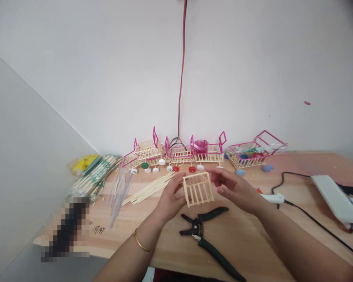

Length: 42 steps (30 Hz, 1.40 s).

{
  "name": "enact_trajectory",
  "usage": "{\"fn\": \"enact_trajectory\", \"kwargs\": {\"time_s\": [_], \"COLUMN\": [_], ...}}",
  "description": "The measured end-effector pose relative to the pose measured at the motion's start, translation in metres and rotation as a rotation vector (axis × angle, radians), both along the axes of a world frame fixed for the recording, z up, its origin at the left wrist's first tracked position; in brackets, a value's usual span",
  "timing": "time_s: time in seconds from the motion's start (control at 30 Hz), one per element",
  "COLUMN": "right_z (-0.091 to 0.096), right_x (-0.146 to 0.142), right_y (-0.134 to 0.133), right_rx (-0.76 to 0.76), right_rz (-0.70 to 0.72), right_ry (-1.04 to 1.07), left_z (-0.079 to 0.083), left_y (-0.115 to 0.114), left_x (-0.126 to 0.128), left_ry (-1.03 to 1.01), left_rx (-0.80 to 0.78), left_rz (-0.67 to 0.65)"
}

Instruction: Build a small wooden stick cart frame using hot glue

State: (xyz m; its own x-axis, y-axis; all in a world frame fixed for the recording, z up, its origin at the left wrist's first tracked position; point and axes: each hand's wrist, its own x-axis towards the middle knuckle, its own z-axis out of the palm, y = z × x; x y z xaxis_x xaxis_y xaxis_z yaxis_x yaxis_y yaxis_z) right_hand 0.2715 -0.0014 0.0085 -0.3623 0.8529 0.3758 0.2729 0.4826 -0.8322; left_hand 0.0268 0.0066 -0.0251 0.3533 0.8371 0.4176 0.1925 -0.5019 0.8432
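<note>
Two bare hands meet over the near half of a wooden table (164, 244), above dark-green-handled pliers (196, 226) that lie with their handles spread. A gold bracelet (140, 243) circles the left wrist. The left hand (171, 196) is closed on one side of a small stick frame (199, 192), held up off the tabletop and slightly tilted, with its slats facing the wearer. The right hand (235, 190) is half curled at the opposite side, thumb and fingers apart (whether a fingertip touches the upper corner, I cannot tell). The step in hand looks like turning or checking this frame; any next move on it would seem to call for a light, steady hold, since the slats are thin. Just beyond, loose sticks (149, 188) fan out to the left beside translucent rods (121, 197), and a white-bodied tool (273, 197) lies past the right forearm. Farther back, packaged sticks (97, 176) rest at the left, while a row of magenta-trimmed carts (181, 158) on bottle-cap wheels, with a similar larger cart (247, 159) to their right, stands by the wall (247, 78), where a red and black cable (181, 78) hangs.
</note>
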Motion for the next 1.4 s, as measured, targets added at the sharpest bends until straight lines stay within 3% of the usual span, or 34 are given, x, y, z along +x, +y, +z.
{"fn": "enact_trajectory", "kwargs": {"time_s": [0.2, 0.37, 0.47, 0.67, 0.93, 1.4], "right_z": [0.007, 0.013, 0.013, 0.002, -0.012, -0.018], "right_x": [-0.007, -0.014, -0.017, -0.024, -0.034, -0.035], "right_y": [-0.004, -0.007, -0.007, -0.005, -0.005, -0.004], "right_rx": [-0.058, 0.077, 0.181, 0.226, 0.219, 0.196], "right_rz": [0.051, 0.014, -0.035, -0.010, 0.051, 0.106], "right_ry": [-0.073, -0.118, -0.151, -0.227, -0.311, -0.319], "left_z": [0.004, -0.002, 0.003, 0.023, 0.018, 0.014], "left_y": [0.000, 0.007, 0.010, 0.001, -0.011, -0.013], "left_x": [-0.002, -0.008, -0.014, -0.011, 0.003, 0.009], "left_ry": [0.160, 0.267, 0.301, 0.132, 0.259, 0.217], "left_rx": [0.260, 0.230, 0.208, 0.239, 0.398, 0.284], "left_rz": [0.103, 0.063, 0.055, 0.239, 0.094, 0.093]}}
